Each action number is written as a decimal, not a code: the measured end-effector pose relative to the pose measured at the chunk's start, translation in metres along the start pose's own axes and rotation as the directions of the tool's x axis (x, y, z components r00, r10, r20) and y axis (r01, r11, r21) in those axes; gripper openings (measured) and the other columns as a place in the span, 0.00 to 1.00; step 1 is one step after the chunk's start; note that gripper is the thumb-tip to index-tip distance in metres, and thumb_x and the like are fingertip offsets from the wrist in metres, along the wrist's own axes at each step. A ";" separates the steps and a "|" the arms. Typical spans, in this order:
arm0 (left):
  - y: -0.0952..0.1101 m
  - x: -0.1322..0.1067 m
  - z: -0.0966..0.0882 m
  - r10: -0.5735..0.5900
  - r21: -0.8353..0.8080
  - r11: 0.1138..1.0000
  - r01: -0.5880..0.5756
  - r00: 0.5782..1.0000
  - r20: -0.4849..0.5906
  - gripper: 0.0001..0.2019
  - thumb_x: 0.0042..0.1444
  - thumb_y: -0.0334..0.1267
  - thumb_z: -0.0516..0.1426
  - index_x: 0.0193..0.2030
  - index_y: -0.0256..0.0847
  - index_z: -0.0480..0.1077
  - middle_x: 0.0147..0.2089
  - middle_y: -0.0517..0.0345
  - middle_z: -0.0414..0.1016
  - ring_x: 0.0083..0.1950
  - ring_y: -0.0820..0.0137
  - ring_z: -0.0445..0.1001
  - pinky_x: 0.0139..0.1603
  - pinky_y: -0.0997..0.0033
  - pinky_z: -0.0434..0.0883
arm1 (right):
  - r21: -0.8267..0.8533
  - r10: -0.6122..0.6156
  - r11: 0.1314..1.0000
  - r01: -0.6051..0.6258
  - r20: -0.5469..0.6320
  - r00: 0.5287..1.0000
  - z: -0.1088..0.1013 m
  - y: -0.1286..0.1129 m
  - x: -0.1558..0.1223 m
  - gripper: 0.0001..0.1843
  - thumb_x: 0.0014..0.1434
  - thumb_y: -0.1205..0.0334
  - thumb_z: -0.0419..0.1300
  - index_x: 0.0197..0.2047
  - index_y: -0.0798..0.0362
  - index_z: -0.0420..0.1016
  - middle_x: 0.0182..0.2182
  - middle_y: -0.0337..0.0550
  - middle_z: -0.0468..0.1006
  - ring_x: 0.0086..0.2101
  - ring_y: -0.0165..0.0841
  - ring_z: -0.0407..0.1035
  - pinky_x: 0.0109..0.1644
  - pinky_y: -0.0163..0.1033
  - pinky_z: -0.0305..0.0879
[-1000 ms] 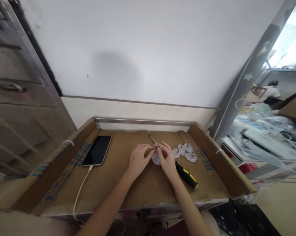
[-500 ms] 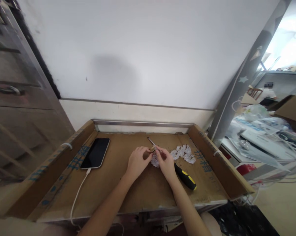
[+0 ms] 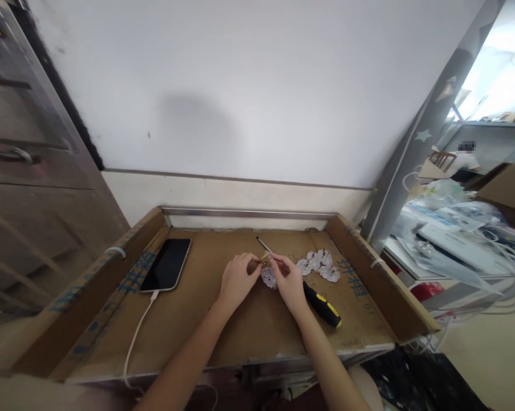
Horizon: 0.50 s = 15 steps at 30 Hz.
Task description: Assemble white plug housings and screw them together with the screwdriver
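My left hand [image 3: 239,278] and my right hand [image 3: 288,281] meet over the cardboard, both closed in a pinch. Between their fingertips is a small brass-coloured piece [image 3: 264,260], too small to name exactly. Just under the fingers lies a round clear plastic piece [image 3: 268,278] with small holes. A screwdriver [image 3: 323,305] with a black and yellow handle rests on the cardboard; its shaft passes beneath my right hand, and the tip shows beyond. Right of that hand several similar clear plastic pieces [image 3: 319,264] lie in a cluster.
The cardboard tray [image 3: 197,337] has raised sides left and right. At its left lies a phone [image 3: 166,265] with a white cable [image 3: 138,337] plugged in. A white wall stands behind. At right are a cluttered table [image 3: 454,240] and a person [image 3: 465,160] farther off.
The fingers have shifted slightly around the small brass-coloured piece, and more of it and of the round clear piece shows. The screwdriver and the cluster stay in place.
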<state>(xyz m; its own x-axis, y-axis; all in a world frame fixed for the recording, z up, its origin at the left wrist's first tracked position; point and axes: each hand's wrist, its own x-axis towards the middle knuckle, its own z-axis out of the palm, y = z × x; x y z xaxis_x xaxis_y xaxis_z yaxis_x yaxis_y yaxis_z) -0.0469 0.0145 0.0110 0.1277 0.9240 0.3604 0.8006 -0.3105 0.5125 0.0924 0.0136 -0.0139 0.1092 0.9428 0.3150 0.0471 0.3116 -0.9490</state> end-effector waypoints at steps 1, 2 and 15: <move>0.000 0.000 0.000 0.012 -0.016 1.000 -0.012 1.000 0.013 0.04 0.56 0.37 0.55 0.36 0.42 0.70 0.39 0.58 0.76 0.43 0.65 0.72 0.44 0.68 0.66 | 0.002 0.000 1.000 0.000 0.002 1.000 0.000 0.000 0.000 0.18 0.54 0.52 0.58 0.43 0.56 0.74 0.40 0.50 0.79 0.40 0.36 0.75 0.47 0.42 0.71; 0.001 0.000 0.000 0.019 -0.034 0.999 -0.018 0.999 0.031 0.04 0.56 0.36 0.55 0.36 0.42 0.71 0.38 0.58 0.76 0.42 0.66 0.72 0.43 0.68 0.66 | 0.004 0.000 1.000 0.000 0.002 1.000 0.000 0.000 0.000 0.18 0.54 0.52 0.57 0.42 0.56 0.74 0.40 0.50 0.79 0.40 0.36 0.75 0.47 0.42 0.71; 0.002 0.000 -0.001 -0.063 -0.019 0.998 0.063 0.998 0.014 0.04 0.55 0.38 0.56 0.35 0.44 0.72 0.34 0.60 0.78 0.38 0.68 0.75 0.40 0.70 0.67 | -0.055 -0.034 0.998 0.027 -0.130 0.991 -0.002 0.001 0.001 0.19 0.56 0.51 0.55 0.45 0.56 0.71 0.44 0.54 0.76 0.42 0.37 0.73 0.47 0.44 0.71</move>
<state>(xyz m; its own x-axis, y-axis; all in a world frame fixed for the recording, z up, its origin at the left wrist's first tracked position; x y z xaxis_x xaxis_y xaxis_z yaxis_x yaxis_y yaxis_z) -0.0463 0.0133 0.0129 0.0849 0.9447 0.3167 0.7960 -0.2555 0.5488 0.0945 0.0152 -0.0147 0.2359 0.9082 0.3457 0.1048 0.3299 -0.9382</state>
